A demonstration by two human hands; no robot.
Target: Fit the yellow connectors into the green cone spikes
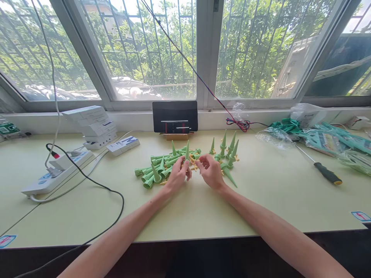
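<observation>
My left hand [178,173] is closed around a green plastic spike [187,150], whose pointed tip stands upright above the fingers. Close beside it, my right hand [210,170] pinches a small yellow plastic piece [193,160] near the spike's base. Under and left of my left hand lies a pile of green tubes [149,180] with ribbed ends, and some loose green cones [155,174] stand or lean among them. Right of my right hand, several green spikes with yellow pieces on them [232,154] stand upright, and one lies tilted [230,177] toward me.
A dark tablet [174,112] leans at the windowsill. White boxes [97,125] are stacked at the left, behind a power strip [58,173]. A black cable [116,191] crosses the table's left side. At the right lie a screwdriver [327,172] and plastic-wrapped packs [324,139].
</observation>
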